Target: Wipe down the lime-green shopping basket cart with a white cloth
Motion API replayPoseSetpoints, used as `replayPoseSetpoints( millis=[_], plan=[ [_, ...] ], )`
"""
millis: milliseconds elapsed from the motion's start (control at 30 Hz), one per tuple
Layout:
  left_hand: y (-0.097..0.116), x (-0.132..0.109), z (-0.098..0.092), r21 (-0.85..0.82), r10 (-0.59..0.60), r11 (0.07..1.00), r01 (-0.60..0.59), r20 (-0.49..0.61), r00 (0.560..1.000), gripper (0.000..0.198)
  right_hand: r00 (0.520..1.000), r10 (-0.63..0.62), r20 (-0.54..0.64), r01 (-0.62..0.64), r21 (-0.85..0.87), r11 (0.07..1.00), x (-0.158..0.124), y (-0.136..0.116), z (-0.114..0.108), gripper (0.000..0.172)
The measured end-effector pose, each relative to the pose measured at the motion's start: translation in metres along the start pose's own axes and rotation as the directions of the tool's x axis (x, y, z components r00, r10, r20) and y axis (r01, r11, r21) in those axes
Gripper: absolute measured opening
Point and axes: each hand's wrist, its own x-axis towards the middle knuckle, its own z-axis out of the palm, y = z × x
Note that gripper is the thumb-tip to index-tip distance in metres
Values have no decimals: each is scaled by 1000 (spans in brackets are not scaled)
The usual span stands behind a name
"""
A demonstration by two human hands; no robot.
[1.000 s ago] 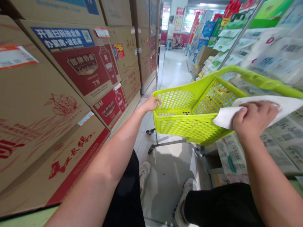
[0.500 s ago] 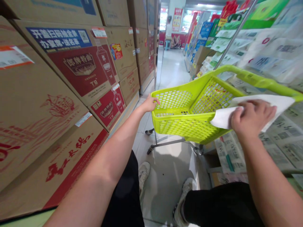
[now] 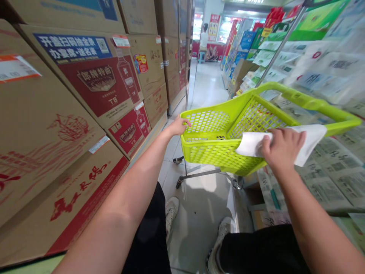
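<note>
A bright green shopping cart (image 3: 216,148) with a perforated plastic basket stands crosswise before me. My left hand (image 3: 179,126) is closed around the rim at the basket's left end. My right hand (image 3: 283,146) presses a white cloth (image 3: 249,144) onto the near upper edge of the cart, toward its handle end. Its fingers bend over the cloth, and part of the cloth hangs loose to the right. The cart's looped handle (image 3: 313,104) rises beyond this hand at the right. Grey legs and wheels (image 3: 179,180) show beneath the basket.
Stacked cardboard cartons (image 3: 99,87) wall the left side. Shelves of packaged tissue (image 3: 330,167) crowd the right, close to the cart. A tiled aisle (image 3: 207,82) runs ahead toward a person (image 3: 203,38) by a blue stool (image 3: 202,56). My shoes stand on the floor below.
My right hand and the cloth have slid left along the cart's near edge, away from the handle end. My left hand keeps its hold on the rim. The cart has barely shifted.
</note>
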Motion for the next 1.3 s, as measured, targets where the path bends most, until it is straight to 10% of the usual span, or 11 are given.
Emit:
replayPoseSetpoints(
  millis=[167, 400, 767, 1100, 1300],
  plan=[
    [5, -2, 2, 11, 18, 1000, -19, 25, 1000, 39, 975, 142, -169, -143, 7, 990, 11, 36, 4, 48],
    [7, -3, 1, 30, 12, 999, -13, 8, 1000, 38, 993, -100, 63, 101, -21, 995, -1, -27, 2, 47],
    [41, -23, 0, 351, -206, 922, 160, 95, 974, 45, 999, -31, 20, 32, -26, 999, 9, 7, -1, 41],
    [81, -32, -13, 680, -642, 581, 447, 46, 765, 86, 972, -210, 107, 189, 181, 965, -2, -66, -3, 32],
    [73, -45, -17, 666, -541, 630, 398, 10, 841, 60, 957, -229, 175, 188, 226, 956, 3, -64, -1, 31]
  ],
)
